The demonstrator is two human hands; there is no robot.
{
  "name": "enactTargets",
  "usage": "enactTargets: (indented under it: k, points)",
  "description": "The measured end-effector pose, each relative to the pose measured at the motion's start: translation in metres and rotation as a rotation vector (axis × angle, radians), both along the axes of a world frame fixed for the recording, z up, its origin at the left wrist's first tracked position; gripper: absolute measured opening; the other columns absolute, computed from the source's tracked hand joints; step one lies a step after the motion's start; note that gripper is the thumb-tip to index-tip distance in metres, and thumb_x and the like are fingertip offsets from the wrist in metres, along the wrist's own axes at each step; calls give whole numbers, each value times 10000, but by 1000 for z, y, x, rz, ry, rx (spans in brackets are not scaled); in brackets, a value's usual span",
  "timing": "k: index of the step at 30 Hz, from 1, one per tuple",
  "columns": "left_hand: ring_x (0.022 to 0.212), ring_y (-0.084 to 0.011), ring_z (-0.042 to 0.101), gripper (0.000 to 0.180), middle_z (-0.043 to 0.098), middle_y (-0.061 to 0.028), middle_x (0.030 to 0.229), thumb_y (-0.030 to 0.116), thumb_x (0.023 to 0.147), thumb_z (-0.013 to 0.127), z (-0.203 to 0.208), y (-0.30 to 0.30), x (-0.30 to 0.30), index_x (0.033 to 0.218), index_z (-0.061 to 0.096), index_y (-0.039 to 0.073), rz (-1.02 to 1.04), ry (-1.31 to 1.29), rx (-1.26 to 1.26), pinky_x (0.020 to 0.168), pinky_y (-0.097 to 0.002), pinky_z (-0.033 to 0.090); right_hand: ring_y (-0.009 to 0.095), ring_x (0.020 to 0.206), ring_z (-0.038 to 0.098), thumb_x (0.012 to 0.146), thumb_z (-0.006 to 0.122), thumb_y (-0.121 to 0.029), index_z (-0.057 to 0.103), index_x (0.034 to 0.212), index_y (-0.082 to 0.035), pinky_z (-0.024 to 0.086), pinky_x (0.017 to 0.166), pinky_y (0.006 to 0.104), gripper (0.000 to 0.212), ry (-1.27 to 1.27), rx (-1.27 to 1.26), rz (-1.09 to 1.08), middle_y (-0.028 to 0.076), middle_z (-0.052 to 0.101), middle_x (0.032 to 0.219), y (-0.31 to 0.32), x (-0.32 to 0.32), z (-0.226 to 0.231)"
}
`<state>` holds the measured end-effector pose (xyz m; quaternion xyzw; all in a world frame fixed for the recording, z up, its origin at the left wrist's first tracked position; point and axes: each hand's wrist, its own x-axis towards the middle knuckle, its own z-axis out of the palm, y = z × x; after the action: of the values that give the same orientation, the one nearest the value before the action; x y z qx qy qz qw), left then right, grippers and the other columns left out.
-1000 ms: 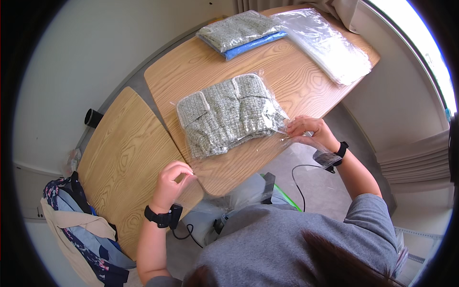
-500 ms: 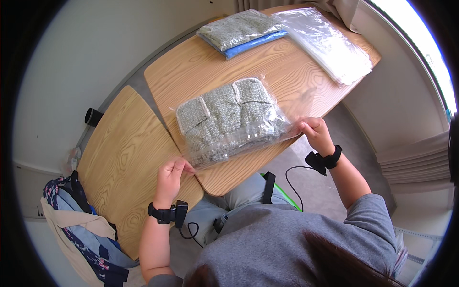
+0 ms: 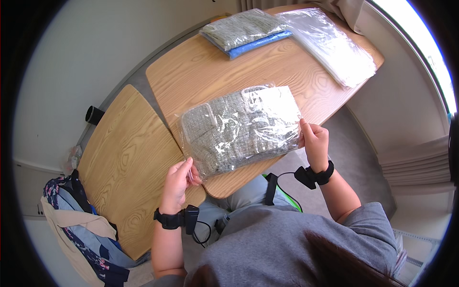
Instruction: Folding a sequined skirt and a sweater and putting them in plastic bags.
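Pale wood-grain counter. Grey-green woven garment, folded, sits over its near edge, lifted or resting unclear. It's seemingly fully inside a clear plastic bag; sealing possibly left, closure unreadable. Far right, flat stack of clear plastic bags, likely unused. Beside it, bagged grey-green bundle atop blue one, presumably done. Left grip pinches bag's near-left corner, right grip its right edge. Glare masks garment's right; some fingers hidden.
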<state>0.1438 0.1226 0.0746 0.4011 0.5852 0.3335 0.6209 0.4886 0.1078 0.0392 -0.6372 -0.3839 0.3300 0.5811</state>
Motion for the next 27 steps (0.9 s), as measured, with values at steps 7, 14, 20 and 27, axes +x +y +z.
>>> enactTargets:
  k: [7, 14, 20, 27]
  points:
    - [493, -91, 533, 355, 607, -42, 588, 373, 919, 537, -15, 2, -10, 716, 587, 86, -5, 4, -133, 445, -206, 339, 190, 1028, 538, 910, 549, -184, 556, 1061, -5, 384, 924, 334, 234, -319, 506, -128, 97, 601, 1038, -18, -35, 25]
    - [474, -90, 517, 364, 608, -50, 597, 373, 922, 533, -8, 2, -9, 713, 585, 80, -48, 41, -110, 444, -200, 344, 272, 1214, 469, 873, 580, -241, 580, 1193, -153, 322, 1017, 461, 332, -1078, 317, 464, 62, 544, 1272, -11, -97, 52]
    - [674, -187, 603, 264, 634, -96, 789, 276, 928, 553, 29, 2, -2, 870, 582, 20, 29, 648, 439, 612, -298, 477, 249, 1166, 494, 878, 571, -270, 616, 1147, -141, 351, 989, 444, 301, -1108, 294, 444, 61, 569, 1231, 4, -93, 45]
    - [1338, -283, 332, 560, 372, -128, 1430, 278, 895, 554, 37, 32, 59, 1371, 369, 48, -871, 1040, 1260, 1082, -466, 272, 264, 1253, 425, 911, 518, -335, 623, 1147, -166, 291, 1038, 480, 309, -1192, 284, 572, 68, 533, 1289, 12, -83, 57]
